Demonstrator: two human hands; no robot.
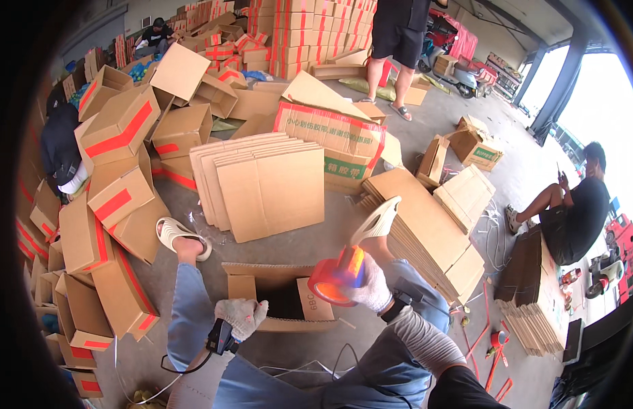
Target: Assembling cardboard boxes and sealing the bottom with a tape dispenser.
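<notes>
An open cardboard box [321, 304] stands on the floor between my knees, its flaps raised and its inside dark. My left hand [240, 317], in a pale knit glove, is closed at the box's near left corner; whether it pinches the wall is hidden. Above the right side of the box, my gloved right hand [372, 286] grips a tape dispenser [350, 263] with a wide roll of red tape [328, 282]. The dispenser is partly blurred. Both wrists carry dark devices with straps.
Flattened cartons [272, 187] stand upright ahead, and a flat carton stack [425, 228] lies right. Red-taped boxes [122, 126] pile up at left. A person [575, 204] sits on cartons at right; another person [400, 41] stands ahead. Loose red straps [492, 371] lie near right.
</notes>
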